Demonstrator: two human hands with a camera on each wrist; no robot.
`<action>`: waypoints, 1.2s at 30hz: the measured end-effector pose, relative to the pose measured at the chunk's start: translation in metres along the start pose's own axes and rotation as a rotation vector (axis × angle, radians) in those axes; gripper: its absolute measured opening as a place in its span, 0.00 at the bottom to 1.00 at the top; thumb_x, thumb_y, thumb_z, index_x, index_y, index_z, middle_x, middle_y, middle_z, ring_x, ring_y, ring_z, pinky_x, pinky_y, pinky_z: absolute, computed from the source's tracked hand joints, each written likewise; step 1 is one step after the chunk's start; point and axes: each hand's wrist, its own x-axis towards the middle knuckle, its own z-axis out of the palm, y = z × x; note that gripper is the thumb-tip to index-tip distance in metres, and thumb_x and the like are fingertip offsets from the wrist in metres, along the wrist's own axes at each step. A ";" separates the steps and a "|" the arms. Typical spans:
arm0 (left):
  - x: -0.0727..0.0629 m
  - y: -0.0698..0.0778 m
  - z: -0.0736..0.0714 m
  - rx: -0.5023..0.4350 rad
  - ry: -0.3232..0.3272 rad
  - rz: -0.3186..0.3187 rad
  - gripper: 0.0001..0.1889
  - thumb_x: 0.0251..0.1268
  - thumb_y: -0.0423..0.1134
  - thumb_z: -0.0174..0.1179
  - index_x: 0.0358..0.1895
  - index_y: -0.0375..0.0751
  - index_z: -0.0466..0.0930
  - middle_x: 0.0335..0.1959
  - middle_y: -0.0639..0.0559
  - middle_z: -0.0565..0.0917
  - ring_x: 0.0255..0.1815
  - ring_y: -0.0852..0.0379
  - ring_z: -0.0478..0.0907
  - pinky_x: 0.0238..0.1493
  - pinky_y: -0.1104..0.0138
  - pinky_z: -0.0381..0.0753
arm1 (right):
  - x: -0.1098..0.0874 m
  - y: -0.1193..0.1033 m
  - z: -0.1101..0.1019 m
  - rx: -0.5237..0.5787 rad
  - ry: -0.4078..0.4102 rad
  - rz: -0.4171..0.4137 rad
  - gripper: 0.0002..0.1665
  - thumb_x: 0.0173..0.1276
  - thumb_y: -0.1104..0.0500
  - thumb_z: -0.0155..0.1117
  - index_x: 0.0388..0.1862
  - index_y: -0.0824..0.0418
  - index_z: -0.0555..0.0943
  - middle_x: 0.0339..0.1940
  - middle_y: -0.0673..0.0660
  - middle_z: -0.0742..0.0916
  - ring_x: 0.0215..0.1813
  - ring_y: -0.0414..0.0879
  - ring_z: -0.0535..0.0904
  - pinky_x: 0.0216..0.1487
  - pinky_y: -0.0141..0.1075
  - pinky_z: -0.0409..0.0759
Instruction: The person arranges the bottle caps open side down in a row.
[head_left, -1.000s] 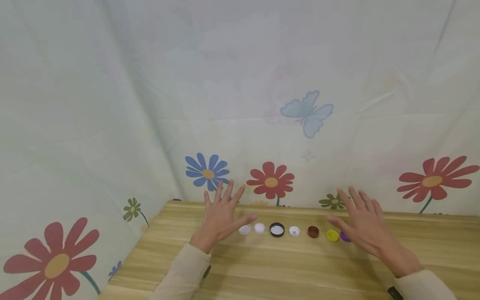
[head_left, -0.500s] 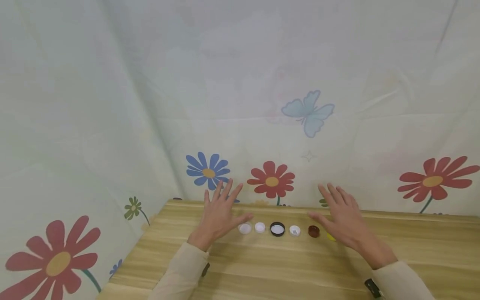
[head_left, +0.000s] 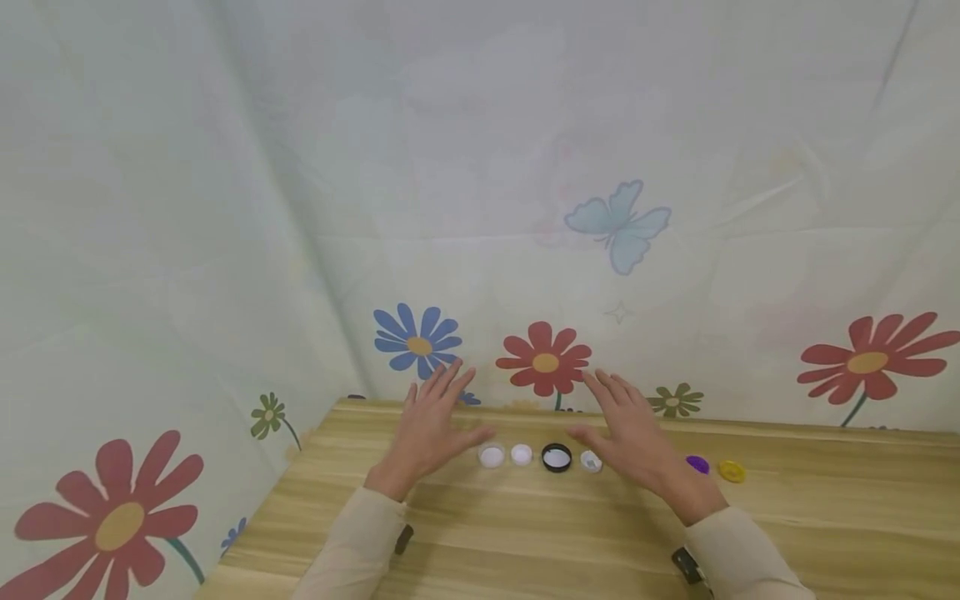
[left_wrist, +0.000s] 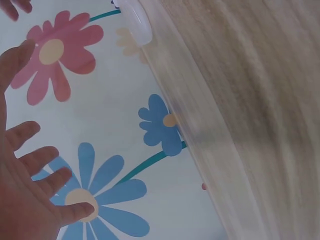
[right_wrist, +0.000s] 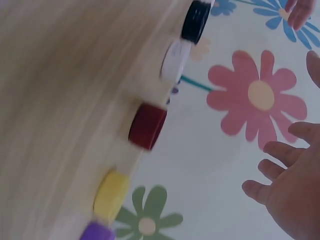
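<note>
A row of small round lids lies on the wooden table. My left hand [head_left: 426,429], fingers spread, is held up beside the row's left end, its thumb near a clear-and-white lid [head_left: 492,456]. Rightward come a white lid [head_left: 521,454], a black-rimmed lid [head_left: 557,457] and another white lid [head_left: 591,462]. My right hand [head_left: 630,437], fingers extended, hovers over the row with its thumb near that second white lid. It hides a dark red lid [right_wrist: 148,126] and a yellow lid [right_wrist: 111,195] from the head view. Beyond its wrist lie a purple lid [head_left: 697,464] and an orange-yellow lid [head_left: 732,472]. Both hands hold nothing.
The wooden table [head_left: 525,533] ends at the back against a pale cloth [head_left: 480,208] printed with flowers and a butterfly. The cloth also hangs along the left side. Dark straps show at both wrists, below light sleeves.
My right hand has moved left along the row, uncovering the purple and orange-yellow lids at the right and covering the dark red one. My left hand has shifted only slightly. The lids stay put.
</note>
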 end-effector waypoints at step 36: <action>-0.014 -0.020 0.019 -0.360 -0.101 -0.090 0.45 0.53 0.42 0.84 0.76 0.39 0.73 0.75 0.38 0.74 0.76 0.35 0.69 0.73 0.39 0.67 | 0.040 -0.051 0.071 0.397 -0.107 0.050 0.39 0.66 0.60 0.80 0.73 0.67 0.76 0.72 0.65 0.80 0.74 0.63 0.73 0.73 0.61 0.69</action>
